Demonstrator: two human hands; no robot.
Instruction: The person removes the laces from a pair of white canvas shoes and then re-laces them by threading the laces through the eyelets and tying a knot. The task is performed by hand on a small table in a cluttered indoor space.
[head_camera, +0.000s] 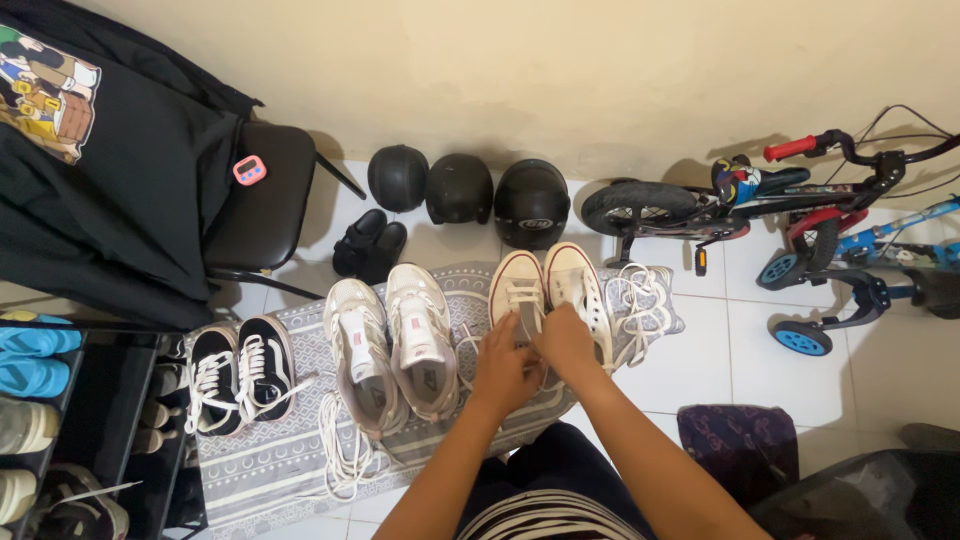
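At the far left of the frame, a black shoe rack (60, 420) is seen, then black-and-white canvas sneakers (238, 375) and chunky white-pink trainers (392, 345) on the grey patterned mat (260, 465). At centre, the left hand (503, 368) and right hand (566, 343) are closed on the lace of the cream low-top canvas sneakers (548, 285). The pair's long axis is pointed away, toes toward the wall; the left shoe is worked, both hands equally near. Loose white laces (640, 305) are seen to the right, before the small children's bicycles (790, 215).
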